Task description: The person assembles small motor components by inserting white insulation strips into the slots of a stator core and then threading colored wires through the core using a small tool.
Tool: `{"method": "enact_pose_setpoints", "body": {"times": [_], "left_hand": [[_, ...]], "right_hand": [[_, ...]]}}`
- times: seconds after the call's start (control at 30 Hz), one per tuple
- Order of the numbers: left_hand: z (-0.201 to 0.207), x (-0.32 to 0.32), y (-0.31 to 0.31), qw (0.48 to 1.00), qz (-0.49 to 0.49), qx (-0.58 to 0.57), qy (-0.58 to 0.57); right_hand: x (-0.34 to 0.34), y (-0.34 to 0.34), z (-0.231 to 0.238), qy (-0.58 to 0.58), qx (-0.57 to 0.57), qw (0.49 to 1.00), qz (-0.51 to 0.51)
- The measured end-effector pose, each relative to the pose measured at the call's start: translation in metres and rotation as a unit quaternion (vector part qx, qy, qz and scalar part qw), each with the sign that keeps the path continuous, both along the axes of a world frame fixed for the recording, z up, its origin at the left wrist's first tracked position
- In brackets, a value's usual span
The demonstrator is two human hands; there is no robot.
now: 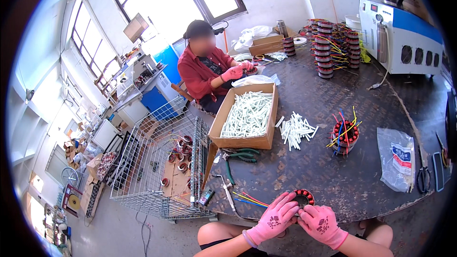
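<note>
At the table's near edge I hold a ring-shaped motor stator (pixel 308 195) with red windings. My left hand (pixel 274 216), in a pink glove, closes on its left side. My right hand (pixel 321 226), gloved the same, grips its near right side, fingers curled. Red, yellow and blue lead wires (pixel 252 200) stick out leftward from beside my left hand. Both hands hide part of the stator, and the fingertips' exact work cannot be made out. Left of the wires lies a thin hooked metal tool (pixel 229 195). Farther off stands a short stator stack (pixel 346 139) with upright coloured wires.
Green-handled pliers (pixel 243 156) lie before a cardboard box (pixel 245 143) of white tubes; a loose tube pile (pixel 297 131) is beside it. Right: plastic bag (pixel 397 159), scissors (pixel 422 178), phone (pixel 438 171). Behind: stator stacks (pixel 325 52), blue-white machine (pixel 409 43), a co-worker (pixel 202 71). A wire cage (pixel 157 162) adjoins the table.
</note>
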State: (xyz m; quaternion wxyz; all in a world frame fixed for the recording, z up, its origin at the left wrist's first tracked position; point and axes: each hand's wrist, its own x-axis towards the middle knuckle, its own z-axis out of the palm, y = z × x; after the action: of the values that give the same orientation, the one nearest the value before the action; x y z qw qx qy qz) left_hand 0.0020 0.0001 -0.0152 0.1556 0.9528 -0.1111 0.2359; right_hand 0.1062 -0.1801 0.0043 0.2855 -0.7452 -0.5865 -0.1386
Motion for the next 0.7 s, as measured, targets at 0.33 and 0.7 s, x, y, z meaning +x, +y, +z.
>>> {"method": "enact_pose_setpoints", "body": {"times": [0.33, 0.7], "left_hand": [[0.0019, -0.0001, 0.0002, 1.000, 0.002, 0.000, 0.002], [-0.0012, -0.0006, -0.0001, 1.000, -0.006, -0.014, -0.006]], "right_hand": [[0.0005, 0.0003, 0.0008, -0.002, 0.002, 1.000, 0.003], [0.0008, 0.0003, 0.0015, -0.002, -0.006, 1.000, 0.005]]}}
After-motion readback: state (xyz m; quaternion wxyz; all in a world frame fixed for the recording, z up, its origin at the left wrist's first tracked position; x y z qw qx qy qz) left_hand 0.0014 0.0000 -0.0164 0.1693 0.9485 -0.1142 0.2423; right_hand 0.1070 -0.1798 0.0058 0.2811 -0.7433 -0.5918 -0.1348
